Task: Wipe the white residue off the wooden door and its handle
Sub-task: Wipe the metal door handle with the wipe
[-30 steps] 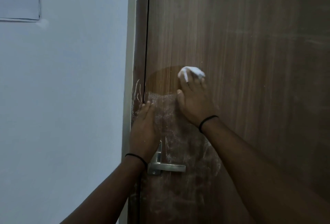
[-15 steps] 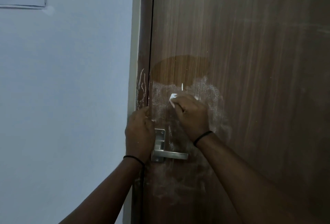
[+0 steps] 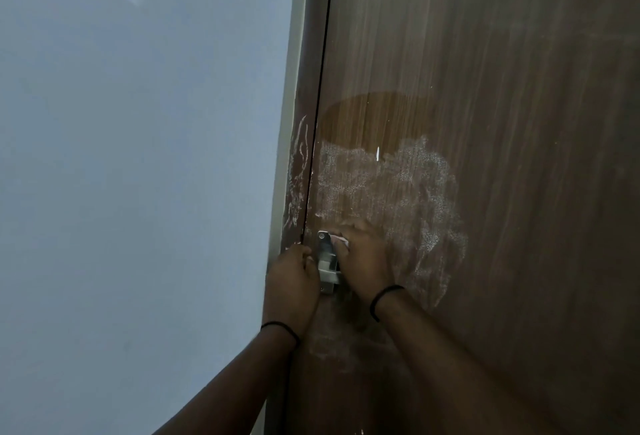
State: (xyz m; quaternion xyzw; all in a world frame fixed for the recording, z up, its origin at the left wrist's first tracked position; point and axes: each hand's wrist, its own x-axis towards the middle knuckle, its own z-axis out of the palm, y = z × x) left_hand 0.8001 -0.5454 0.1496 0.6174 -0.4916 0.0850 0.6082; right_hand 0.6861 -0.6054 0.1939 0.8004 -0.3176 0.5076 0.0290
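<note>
Where the brown wood-grain door [image 3: 485, 123] meets its frame [image 3: 304, 95], a chalky white residue [image 3: 398, 192] is spread in a rough, speckled patch from about 10 o'clock to 3 o'clock of the handle [image 3: 326, 263]; a darker arc-shaped patch sits above it. Only the upright metal plate of the handle is seen, its long axis vertical; the lever is hidden. A small white cloth [image 3: 341, 240] is clenched in the right hand [image 3: 363, 258] against the plate. The left hand [image 3: 292, 282] is curled at the door's edge, at 9 o'clock; what it grips cannot be told.
</note>
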